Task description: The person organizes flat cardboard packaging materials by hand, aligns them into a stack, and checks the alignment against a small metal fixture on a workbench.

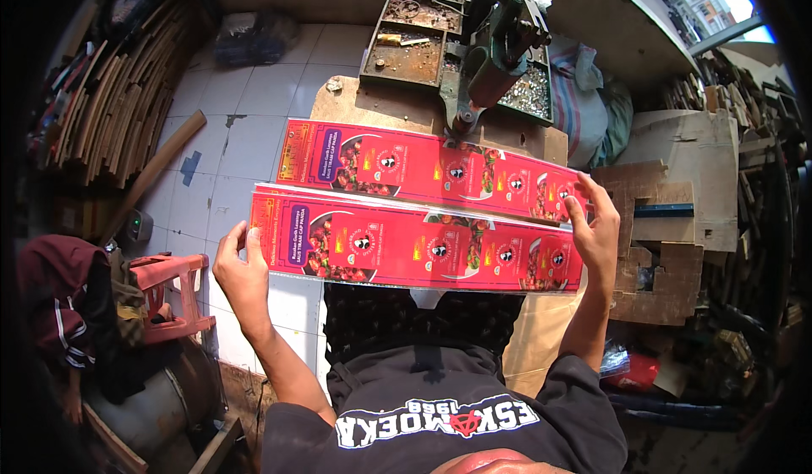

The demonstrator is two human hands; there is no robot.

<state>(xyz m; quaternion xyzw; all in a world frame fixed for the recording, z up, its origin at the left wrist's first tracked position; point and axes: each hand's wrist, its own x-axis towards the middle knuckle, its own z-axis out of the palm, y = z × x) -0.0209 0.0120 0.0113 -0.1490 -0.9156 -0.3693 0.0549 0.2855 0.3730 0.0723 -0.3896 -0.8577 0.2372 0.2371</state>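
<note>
The person held a long red printed carton blank flat and nearly level in front of the body, one hand at each short end. The left hand gripped the left end, fingers curled over the edge with the thumb on the printed face; the right hand was closed on the right end, its fingers wrapped round the upper corner. Just beyond that blank lay a second red printed blank of the same pattern, running parallel and slightly tilted, resting on a worn wooden board (whether the two blanks touched along their long edges could not be told). At the far edge of the board stood a dark green metal press machine, its lower tip meeting the upper edge of the second blank, with rusty metal trays of small parts beside it. The white tiled floor spread to the left, where a stack of wooden slats leaned, and a red plastic stool sat near the left hand. Brown cardboard pieces lay to the right, near the right hand.
</note>
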